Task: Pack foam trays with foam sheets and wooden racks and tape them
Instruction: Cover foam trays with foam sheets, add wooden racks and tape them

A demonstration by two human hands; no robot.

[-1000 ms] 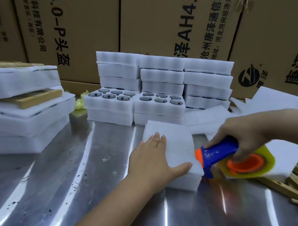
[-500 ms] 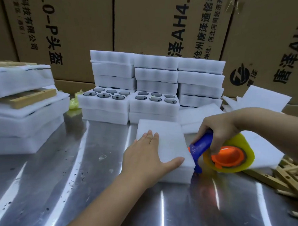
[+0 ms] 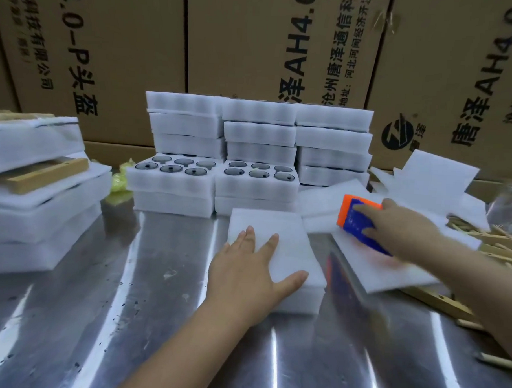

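The left hand (image 3: 245, 269) lay flat on the foam tray (image 3: 288, 233) at mid-table while the right hand (image 3: 400, 229) gripped the tape dispenser (image 3: 356, 215) just beside it; slackened pressure could have let the layers slip and any tape wrinkle.

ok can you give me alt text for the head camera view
A person's left hand lies flat on a white foam pack on a steel table, while the right hand holds a blue and orange tape dispenser beside it, above a loose foam sheet. Stacked foam trays and cardboard boxes stand behind.
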